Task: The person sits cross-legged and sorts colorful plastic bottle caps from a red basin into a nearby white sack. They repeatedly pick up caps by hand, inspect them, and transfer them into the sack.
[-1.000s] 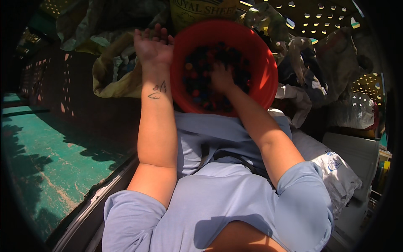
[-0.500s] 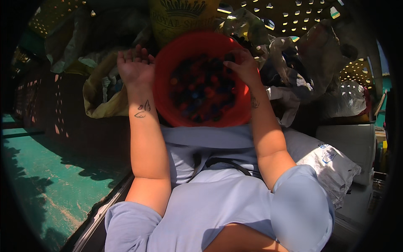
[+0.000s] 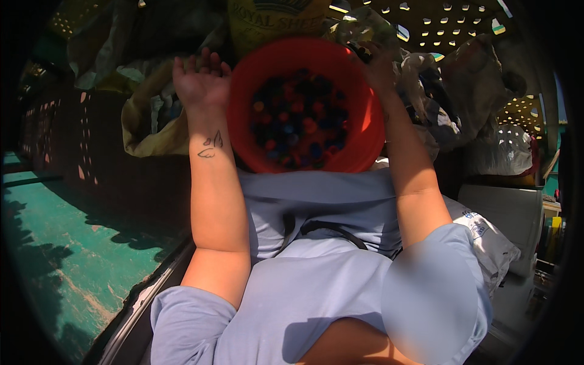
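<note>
A round red tub [image 3: 368, 137] sits against my lap. In its bottom lie many small blue, red and dark pieces [image 3: 298, 125] that look like plastic bottle caps. My left hand [image 3: 204, 82] rests beside the tub's left side, palm up, its fingers loosely curled and apart with nothing in them. Past the tub's right rim, in shadow next to the open plastic bags, is my right hand [image 3: 380, 73]. Motion smears it, so its fingers and anything in them cannot be made out.
A yellow sack [image 3: 274, 27] stands behind the tub. An open yellowish bag [image 3: 137, 125] is at the left, and pale plastic bags [image 3: 429, 97] crowd the right. Perforated crate walls [image 3: 450, 24] rise behind. A white container [image 3: 505, 219] and white sack [image 3: 493, 249] lie lower right.
My right hand has moved from above the tub's right part outward past its rim to the bags. The tub appears slightly further right and higher; my left hand keeps its pose.
</note>
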Demonstrator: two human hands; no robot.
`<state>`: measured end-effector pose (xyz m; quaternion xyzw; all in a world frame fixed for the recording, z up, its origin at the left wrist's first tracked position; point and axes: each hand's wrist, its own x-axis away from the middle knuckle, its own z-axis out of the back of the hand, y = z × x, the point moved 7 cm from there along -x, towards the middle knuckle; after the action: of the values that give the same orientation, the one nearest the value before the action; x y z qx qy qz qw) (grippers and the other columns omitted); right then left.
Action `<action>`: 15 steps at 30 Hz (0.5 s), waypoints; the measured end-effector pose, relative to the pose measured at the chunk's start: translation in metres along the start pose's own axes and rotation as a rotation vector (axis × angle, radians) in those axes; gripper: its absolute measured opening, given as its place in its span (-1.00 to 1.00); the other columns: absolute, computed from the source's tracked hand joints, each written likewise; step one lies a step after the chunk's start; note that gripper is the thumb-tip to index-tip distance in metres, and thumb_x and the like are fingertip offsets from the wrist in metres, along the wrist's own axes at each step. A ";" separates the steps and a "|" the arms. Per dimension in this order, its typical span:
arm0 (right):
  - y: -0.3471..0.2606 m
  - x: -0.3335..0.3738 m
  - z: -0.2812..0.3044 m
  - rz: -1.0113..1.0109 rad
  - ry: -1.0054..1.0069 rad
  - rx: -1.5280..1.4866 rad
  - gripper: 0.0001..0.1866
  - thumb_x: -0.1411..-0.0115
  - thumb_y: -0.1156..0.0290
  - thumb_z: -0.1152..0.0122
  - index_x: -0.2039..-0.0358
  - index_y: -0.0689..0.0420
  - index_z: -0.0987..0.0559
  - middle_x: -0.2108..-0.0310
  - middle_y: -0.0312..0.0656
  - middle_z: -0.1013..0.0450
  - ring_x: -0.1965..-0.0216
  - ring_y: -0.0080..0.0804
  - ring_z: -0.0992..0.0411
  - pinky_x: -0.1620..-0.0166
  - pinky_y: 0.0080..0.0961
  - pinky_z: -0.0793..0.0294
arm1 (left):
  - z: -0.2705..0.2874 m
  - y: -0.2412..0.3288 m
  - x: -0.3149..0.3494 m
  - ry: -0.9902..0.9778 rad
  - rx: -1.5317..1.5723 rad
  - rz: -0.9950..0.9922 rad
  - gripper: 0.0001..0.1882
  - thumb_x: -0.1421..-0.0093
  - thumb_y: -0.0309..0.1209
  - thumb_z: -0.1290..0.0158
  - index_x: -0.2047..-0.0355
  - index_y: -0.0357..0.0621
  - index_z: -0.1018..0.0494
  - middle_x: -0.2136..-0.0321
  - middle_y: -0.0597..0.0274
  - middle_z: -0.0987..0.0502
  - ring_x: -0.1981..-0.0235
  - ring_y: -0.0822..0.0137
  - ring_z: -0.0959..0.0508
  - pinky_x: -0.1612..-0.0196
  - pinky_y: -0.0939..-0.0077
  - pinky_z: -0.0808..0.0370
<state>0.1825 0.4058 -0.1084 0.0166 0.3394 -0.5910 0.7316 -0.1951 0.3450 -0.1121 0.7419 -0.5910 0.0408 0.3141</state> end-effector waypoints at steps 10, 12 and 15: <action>-0.104 0.117 -0.128 0.068 -0.738 0.314 -0.64 0.03 0.15 -0.28 0.20 -0.03 -0.64 -0.06 -0.13 -0.31 -0.21 -0.12 -0.16 -0.23 0.30 -0.01 | -0.002 0.000 0.001 -0.026 0.012 0.009 -0.49 -0.31 -0.02 0.20 -0.11 -0.08 -0.11 0.08 0.14 -0.35 0.14 0.21 -0.36 0.07 0.22 -0.28; -0.107 0.118 -0.128 0.068 -0.729 0.351 -0.62 0.03 0.15 -0.27 0.19 0.00 -0.63 -0.07 -0.13 -0.30 -0.22 -0.11 -0.14 -0.25 0.31 0.05 | -0.002 0.002 0.002 -0.031 -0.003 0.003 -0.49 -0.31 -0.02 0.20 -0.11 -0.09 -0.11 0.08 0.14 -0.36 0.14 0.21 -0.36 0.07 0.22 -0.28; -0.106 0.122 -0.134 0.070 -0.737 0.398 -0.59 0.02 0.14 -0.27 0.17 0.06 -0.62 -0.09 -0.12 -0.28 -0.23 -0.10 -0.13 -0.27 0.32 0.10 | -0.003 0.004 0.004 -0.030 -0.010 -0.003 -0.48 -0.31 -0.03 0.20 -0.11 -0.10 -0.11 0.08 0.14 -0.36 0.14 0.21 -0.36 0.07 0.23 -0.28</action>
<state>0.0340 0.3273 -0.2344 -0.0431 -0.0665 -0.5863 0.8062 -0.1966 0.3422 -0.1065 0.7417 -0.5947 0.0260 0.3090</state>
